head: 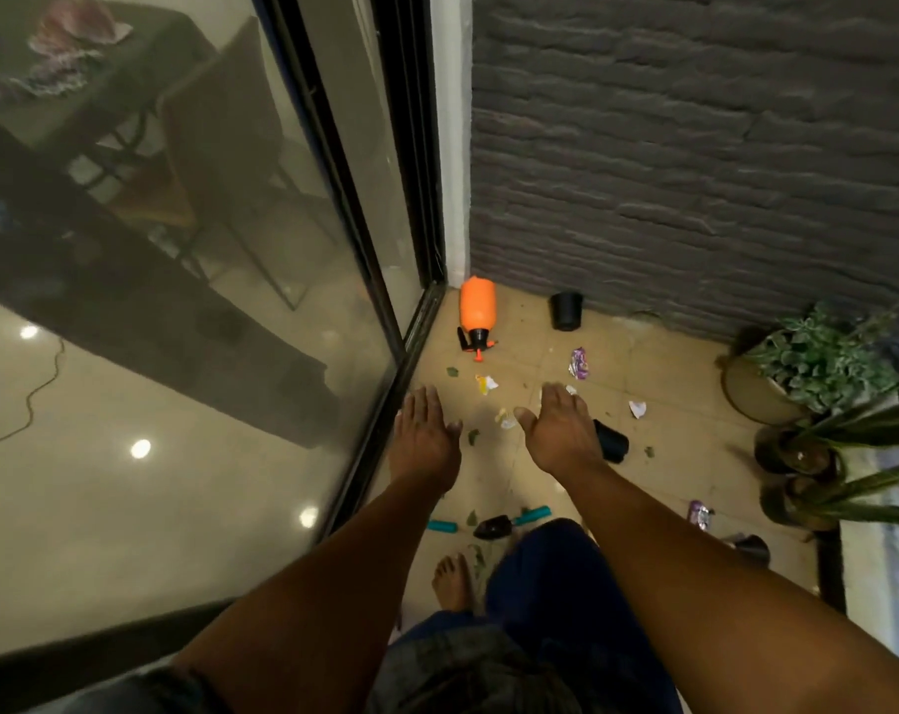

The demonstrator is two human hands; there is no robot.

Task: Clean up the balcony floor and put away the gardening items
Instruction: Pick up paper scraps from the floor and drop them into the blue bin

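Both my arms reach forward over the beige balcony floor (658, 373). My left hand (422, 430) and my right hand (563, 430) are flat with straight fingers and hold nothing. An orange spray bottle (477, 309) lies on its side in the far corner. A black pot (566, 310) stands by the wall, and another black pot (612, 439) lies tipped just right of my right hand. A trowel (496, 525) with a teal handle lies near my feet, beside a second teal handle (442, 526). Wrappers (578, 363) and leaves (473, 435) are scattered about.
A glass sliding door (231, 301) with a black frame runs along the left. A grey brick wall (694, 146) closes the far side. Potted plants (818, 363) crowd the right edge. Another purple wrapper (699, 512) and a dark object (751, 548) lie at lower right.
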